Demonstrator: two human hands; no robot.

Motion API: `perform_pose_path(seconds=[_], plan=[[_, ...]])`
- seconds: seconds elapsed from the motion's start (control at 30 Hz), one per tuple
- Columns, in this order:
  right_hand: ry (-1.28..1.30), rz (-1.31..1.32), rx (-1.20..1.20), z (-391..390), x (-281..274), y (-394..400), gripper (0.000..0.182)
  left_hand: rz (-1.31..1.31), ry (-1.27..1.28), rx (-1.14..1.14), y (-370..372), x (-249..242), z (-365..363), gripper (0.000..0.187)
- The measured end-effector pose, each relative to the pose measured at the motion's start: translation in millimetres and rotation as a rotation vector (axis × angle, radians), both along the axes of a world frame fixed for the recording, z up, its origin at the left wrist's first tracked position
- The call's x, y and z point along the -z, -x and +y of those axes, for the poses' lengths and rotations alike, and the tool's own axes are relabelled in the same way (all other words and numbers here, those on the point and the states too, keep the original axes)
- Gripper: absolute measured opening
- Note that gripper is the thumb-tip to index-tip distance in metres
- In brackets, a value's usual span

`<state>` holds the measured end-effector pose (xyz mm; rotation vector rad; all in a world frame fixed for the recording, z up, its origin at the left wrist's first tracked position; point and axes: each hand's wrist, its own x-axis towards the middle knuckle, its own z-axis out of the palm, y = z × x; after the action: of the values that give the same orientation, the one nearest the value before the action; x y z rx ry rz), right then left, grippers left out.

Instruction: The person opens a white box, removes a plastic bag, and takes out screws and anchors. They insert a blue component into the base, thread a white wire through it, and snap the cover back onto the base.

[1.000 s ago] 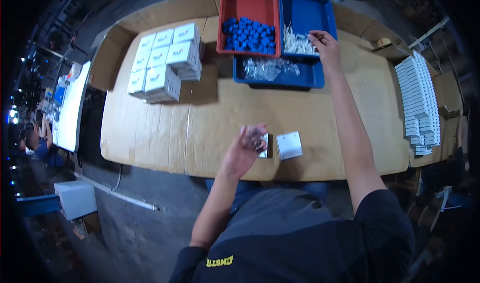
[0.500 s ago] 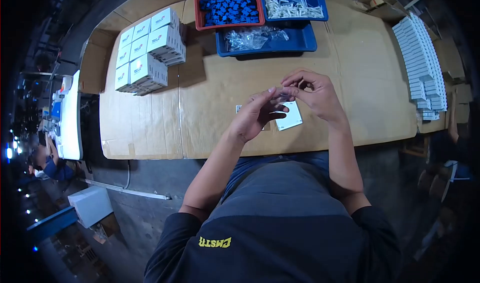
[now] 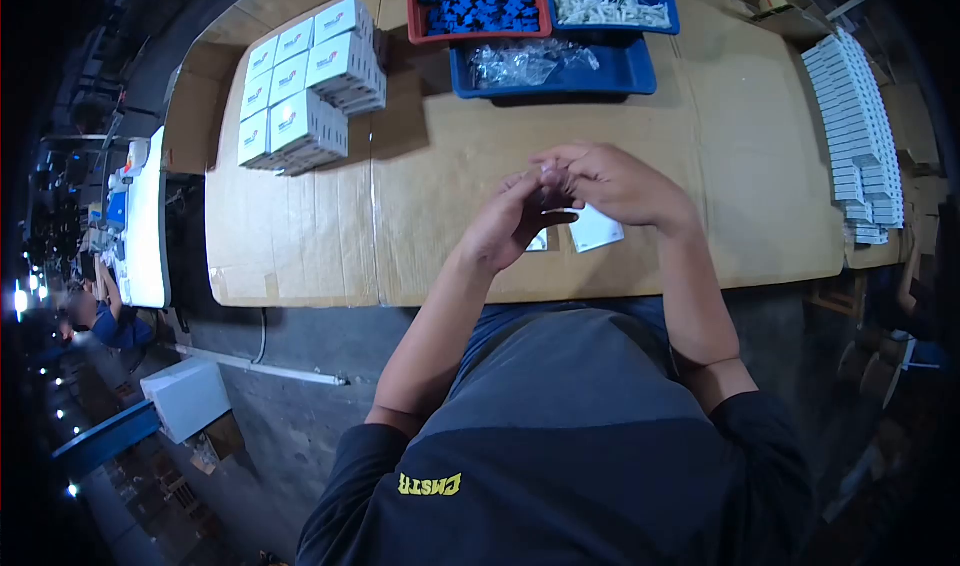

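Observation:
Above the middle of the table, my left hand (image 3: 508, 221) and my right hand (image 3: 622, 186) meet at their fingertips. Both pinch a small clear plastic piece, seemingly a little bag, now mostly hidden by the fingers. My right hand arches over with its back towards me; the left thumb points up to it. Below the hands lies a white square plate (image 3: 598, 229) with small marks at its corners, partly covered by the right hand. A smaller printed piece (image 3: 538, 241) lies beside it, half behind the left hand.
White boxes (image 3: 308, 81) are stacked at the left. A red tray (image 3: 480, 36) of blue pieces, a blue tray (image 3: 672, 28) of white plastic pieces and another blue tray (image 3: 560, 83) of clear bags stand at the back. White items (image 3: 852, 131) are piled at the right.
My right hand has turned over and closed in towards the left, covering the clear plastic piece. The whole view has shifted slightly, with the table items appearing further right and higher.

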<state>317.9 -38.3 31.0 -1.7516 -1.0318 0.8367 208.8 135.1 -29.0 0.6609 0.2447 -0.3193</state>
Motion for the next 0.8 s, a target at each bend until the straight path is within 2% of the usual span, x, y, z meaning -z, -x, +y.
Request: perform_pose_path(seconds=[0.07, 0.17, 0.3, 0.37, 0.43, 0.53, 0.63, 0.8], plan=[[0.076, 0.060, -0.015, 2, -4, -2, 0.041, 0.011, 0.015, -0.001, 1, 3, 3, 0.032], [-0.025, 0.150, 0.064, -5, -6, -12, 0.040, 0.040, 0.090, -0.006, 8, 12, 4, 0.040], [-0.101, 0.041, 0.203, -23, 14, -84, 0.026, 0.069, 0.116, 0.002, 24, 21, 8, 0.055], [0.026, -0.109, 0.454, -24, 30, -135, 0.021, 0.054, 0.172, 0.014, 35, 30, 12, 0.056], [0.082, -0.403, 0.705, -27, 44, -182, 0.021, 0.047, 0.146, 0.006, 47, 39, 15, 0.055], [0.184, -0.733, 0.946, -25, 64, -239, 0.019, 0.070, 0.090, -0.025, 62, 43, 18, 0.053], [0.299, -0.945, 0.965, -17, 75, -268, 0.018, 0.073, 0.100, -0.054, 73, 48, 20, 0.052], [0.410, -0.984, 0.992, -11, 89, -290, 0.015, 0.074, 0.092, -0.092, 81, 47, 21, 0.053]])
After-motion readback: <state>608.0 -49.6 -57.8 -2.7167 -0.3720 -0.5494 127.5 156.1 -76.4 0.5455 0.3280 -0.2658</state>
